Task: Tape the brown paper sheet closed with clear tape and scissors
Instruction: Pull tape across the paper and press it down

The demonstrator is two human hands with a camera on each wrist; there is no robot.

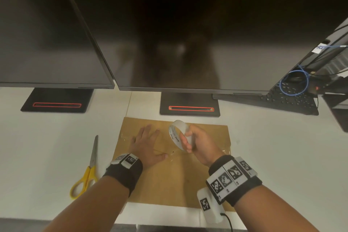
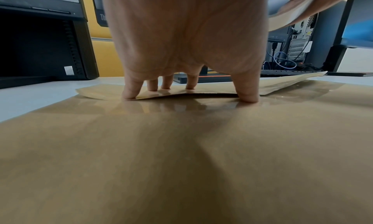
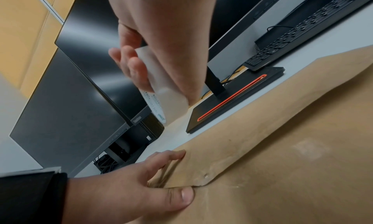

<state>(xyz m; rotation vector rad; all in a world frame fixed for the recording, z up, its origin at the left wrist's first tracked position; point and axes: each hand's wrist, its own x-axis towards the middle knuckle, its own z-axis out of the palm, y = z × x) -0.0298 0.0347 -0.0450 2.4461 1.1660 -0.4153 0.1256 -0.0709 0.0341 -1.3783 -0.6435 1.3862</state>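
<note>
A folded brown paper sheet lies flat on the white desk in front of me. My left hand presses spread fingers on its folded flap, the thumb at the flap's edge. Glossy clear tape shows along the seam. My right hand grips a clear tape roll a little above the sheet, right of the left hand. The roll is held between fingers and thumb. Yellow-handled scissors lie on the desk left of the sheet, untouched.
Two dark monitors stand behind the sheet on black bases. A black keyboard and a blue cable sit at the back right. The white desk extends right of the sheet.
</note>
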